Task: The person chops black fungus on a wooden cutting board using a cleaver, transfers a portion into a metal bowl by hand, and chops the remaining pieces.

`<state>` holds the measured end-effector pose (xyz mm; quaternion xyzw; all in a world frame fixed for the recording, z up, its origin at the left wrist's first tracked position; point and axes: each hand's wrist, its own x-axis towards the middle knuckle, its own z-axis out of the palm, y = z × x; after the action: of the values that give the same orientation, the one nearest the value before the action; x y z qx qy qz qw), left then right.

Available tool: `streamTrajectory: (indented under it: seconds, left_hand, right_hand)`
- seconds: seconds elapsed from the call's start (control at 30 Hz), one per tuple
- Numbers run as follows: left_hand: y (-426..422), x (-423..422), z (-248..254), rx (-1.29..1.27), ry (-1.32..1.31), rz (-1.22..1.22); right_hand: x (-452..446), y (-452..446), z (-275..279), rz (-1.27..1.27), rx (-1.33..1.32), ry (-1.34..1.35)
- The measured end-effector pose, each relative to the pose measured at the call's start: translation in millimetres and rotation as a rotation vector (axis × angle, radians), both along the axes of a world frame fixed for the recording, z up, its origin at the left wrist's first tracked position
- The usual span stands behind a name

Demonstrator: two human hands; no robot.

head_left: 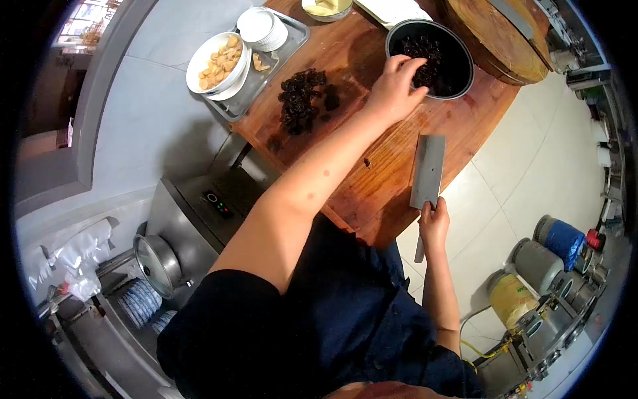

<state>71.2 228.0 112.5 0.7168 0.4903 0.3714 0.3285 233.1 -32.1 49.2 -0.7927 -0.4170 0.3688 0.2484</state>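
Note:
Over the near left rim of a round dark pot (pixel 463 76) is my left hand (pixel 397 92), its fingers bent and apart at the dark, wet pieces (pixel 425 56) inside. Whether the fingertips hold any piece is not clear. My right hand (pixel 434 225) is wrapped round the handle of a wide cleaver (pixel 428 171), whose blade lies flat over the table's right edge. A heap of similar dark pieces (pixel 302 100) rests on the wooden table (pixel 355 193), left of my left forearm. One small dark scrap (pixel 367 162) lies between forearm and cleaver.
A metal tray (pixel 249 100) at the back left bears a white bowl of tan pieces (pixel 219 63) and stacked white dishes (pixel 261 28). Thick round chopping boards (pixel 492 40) stand at the back right, a knife (pixel 512 18) on top. Gas cylinders (pixel 537 263) stand on the floor at right.

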Motion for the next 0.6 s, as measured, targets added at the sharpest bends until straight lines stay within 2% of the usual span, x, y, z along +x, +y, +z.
streamTrajectory:
  seconds: [0.07, 0.13, 0.2, 0.23, 0.27, 0.37, 0.5, 0.6]
  left_hand:
    - [-1, -30, -15, 0.143, 0.011, 0.091]
    - [6, -77, -36, 0.284, 0.246, 0.278]
    - [20, -125, -63, 0.148, 0.399, 0.442]
    - [27, -143, -68, 0.065, 0.566, 0.471]
    - [33, -157, -72, -0.011, 0.681, 0.464]
    - [29, -161, -72, -0.276, 0.8, 0.376]
    - [-15, -132, -78, -0.1, 0.855, 0.096]
    - [-62, -105, -83, -0.038, 0.785, -0.127]
  right_hand:
    - [3, 0, -13, 0.084, 0.104, -0.147]
    - [2, 1, -10, 0.144, 0.146, -0.221]
    - [-1, 0, 1, 0.155, 0.101, -0.229]
    - [-3, 5, 11, 0.144, 0.045, -0.202]
    - [-5, 10, 16, 0.133, -0.01, -0.178]
    - [-7, 10, 14, 0.183, 0.034, -0.254]
    - [-6, 7, 8, 0.22, 0.052, -0.293]
    - [-5, 10, 10, 0.227, 0.082, -0.292]
